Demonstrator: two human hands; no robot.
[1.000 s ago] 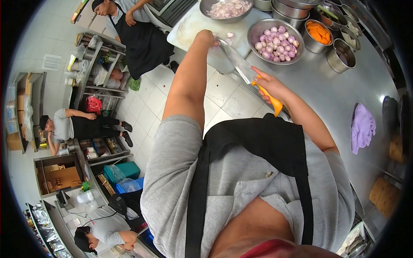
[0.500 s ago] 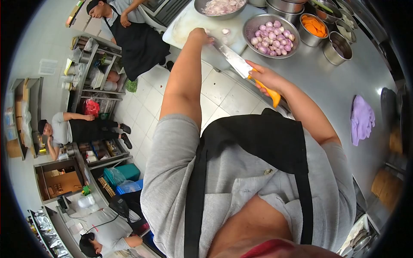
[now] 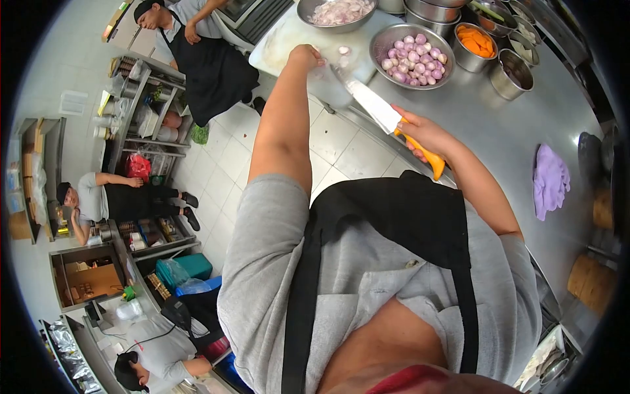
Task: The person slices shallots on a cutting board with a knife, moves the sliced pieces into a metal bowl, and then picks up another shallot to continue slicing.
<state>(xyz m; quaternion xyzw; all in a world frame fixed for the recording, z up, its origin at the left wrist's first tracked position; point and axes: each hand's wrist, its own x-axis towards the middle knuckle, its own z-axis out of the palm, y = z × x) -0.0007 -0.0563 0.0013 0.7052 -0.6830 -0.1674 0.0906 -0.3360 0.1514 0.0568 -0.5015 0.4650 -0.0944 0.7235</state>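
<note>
In the head view, my right hand is closed around the orange handle of a large kitchen knife. Its blade points up and left, with the tip over the white cutting board, close to my left hand. My left hand rests on the board with fingers curled together; whatever they pinch is hidden. A peeled shallot lies beside it. Right of the board, a steel bowl holds many peeled shallots. Another bowl at the board's far edge holds sliced shallots.
A steel pot of orange carrot slices, another steel pot and stacked steel bowls stand on the steel counter. A purple cloth lies at right. Co-workers and shelves are at left.
My right hand has drawn the knife down and to the right, so its tip is farther from my left hand. My left hand stays at nearly the same spot on the board.
</note>
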